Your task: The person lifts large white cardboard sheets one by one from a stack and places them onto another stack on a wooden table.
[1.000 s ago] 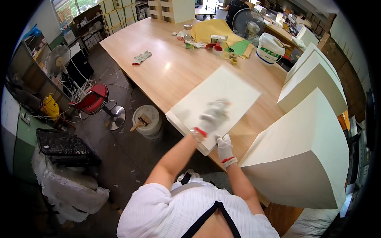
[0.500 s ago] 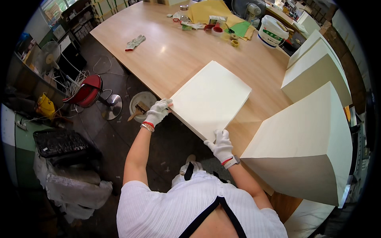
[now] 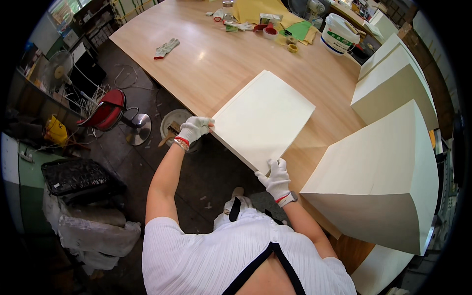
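A squared stack of off-white sheets (image 3: 265, 118) lies on the wooden table (image 3: 206, 59), its near side along the table's edge. My left hand (image 3: 195, 129), in a white knit glove with a red cuff, grips the stack's left corner with bent fingers. At the near right corner, my right hand (image 3: 275, 179), gloved the same way, holds the stack with fingers over the top and the thumb at its near side. The undersides of both grips are hidden.
Tall stacks of off-white sheets (image 3: 378, 157) stand to my right. A loose glove (image 3: 166, 49) lies on the table. Farther off are tape rolls (image 3: 270, 33), yellow paper (image 3: 255, 14) and a white bucket (image 3: 339, 34). Beside the table are a tub (image 3: 176, 120) with a brush and a red stool (image 3: 108, 110).
The stack appears slightly shifted, its far right corner a little farther right. Both hands stay at the same corners, and the right fingers are more bent. My view has shifted slightly.
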`<act>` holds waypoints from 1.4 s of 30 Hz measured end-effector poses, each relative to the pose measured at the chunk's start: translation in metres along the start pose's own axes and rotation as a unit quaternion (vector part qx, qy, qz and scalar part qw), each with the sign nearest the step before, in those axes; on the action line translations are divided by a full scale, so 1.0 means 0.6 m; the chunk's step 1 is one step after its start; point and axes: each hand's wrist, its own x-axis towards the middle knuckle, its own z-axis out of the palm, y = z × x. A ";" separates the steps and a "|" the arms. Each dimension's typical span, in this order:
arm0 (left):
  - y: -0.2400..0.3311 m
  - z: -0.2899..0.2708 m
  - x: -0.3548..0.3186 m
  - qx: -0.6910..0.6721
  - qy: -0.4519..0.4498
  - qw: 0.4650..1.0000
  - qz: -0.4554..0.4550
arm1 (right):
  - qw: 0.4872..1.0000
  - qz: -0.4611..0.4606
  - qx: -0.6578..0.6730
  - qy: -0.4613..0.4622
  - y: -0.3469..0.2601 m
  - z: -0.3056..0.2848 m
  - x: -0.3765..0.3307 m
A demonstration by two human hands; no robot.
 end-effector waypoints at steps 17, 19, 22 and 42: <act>0.157 -0.024 0.025 0.154 0.138 0.976 0.063 | 0.968 -0.096 0.156 0.174 -0.038 -0.529 -0.136; 0.347 0.054 0.012 0.165 0.089 0.956 0.227 | 0.907 -0.127 0.191 0.352 0.028 -0.644 -0.239; 0.561 0.168 -0.038 0.156 0.001 0.866 0.475 | 0.784 -0.030 0.021 0.620 0.137 -0.765 -0.322; 0.956 0.744 -0.330 0.560 -0.297 0.549 0.545 | 0.827 0.132 -0.123 0.533 0.125 -0.844 -0.353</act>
